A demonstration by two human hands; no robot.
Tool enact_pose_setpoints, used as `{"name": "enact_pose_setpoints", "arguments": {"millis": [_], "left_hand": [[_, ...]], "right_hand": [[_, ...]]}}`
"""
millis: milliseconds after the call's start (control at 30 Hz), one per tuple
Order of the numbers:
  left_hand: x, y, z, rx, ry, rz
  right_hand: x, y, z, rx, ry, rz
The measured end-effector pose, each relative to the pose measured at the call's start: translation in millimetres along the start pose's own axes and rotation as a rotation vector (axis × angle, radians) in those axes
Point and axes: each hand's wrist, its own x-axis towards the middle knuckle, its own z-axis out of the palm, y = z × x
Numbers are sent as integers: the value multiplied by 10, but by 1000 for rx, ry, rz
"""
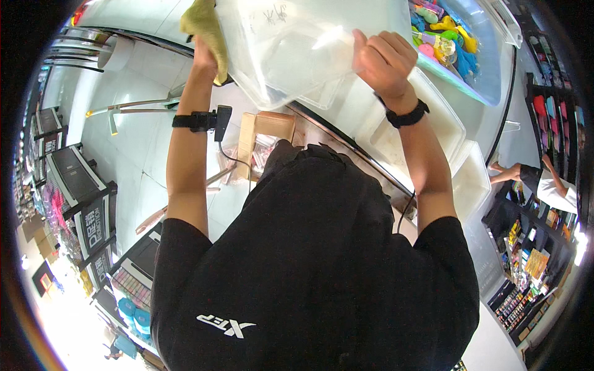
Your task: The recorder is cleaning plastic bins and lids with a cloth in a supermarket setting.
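My left hand (205, 58) is at the top, mostly covered by a yellow-green cloth (200, 23) that it holds against the left side of a translucent plastic bin (287, 51). My right hand (386, 60) is curled at the bin's right edge, thumb and fingers closed on the rim. The bin is tilted, with faint handwriting on its wall. Right beside it, a blue plastic tub (487, 69) holds colourful toys (445, 35). More translucent bins (436, 104) stand under and beside my right forearm.
Below the counter's dark edge (343, 134), an open cardboard box (274, 121) with packaged items sits on the floor near my legs. Metal poles (144, 106) lie at the left. Display racks (74, 171) line the left side. Another person (554, 185) is by the dark shelves at the right.
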Motion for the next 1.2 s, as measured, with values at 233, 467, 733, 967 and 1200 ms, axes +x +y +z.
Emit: {"name": "enact_pose_setpoints", "arguments": {"millis": [233, 467, 733, 967, 1200], "left_hand": [[364, -733, -827, -575, -535, 222], [-143, -252, -248, -538, -239, 349], [-188, -503, -118, -120, 171, 217], [-162, -461, -193, -358, -94, 165], [-311, -449, -293, -396, -217, 172]], "right_hand": [[-425, -82, 104, -129, 70, 306], [-555, -313, -148, 191, -228, 676], [-423, -532, -29, -32, -275, 661], [-742, -296, -140, 30, -209, 623], [-588, -182, -393, -49, -126, 617]]}}
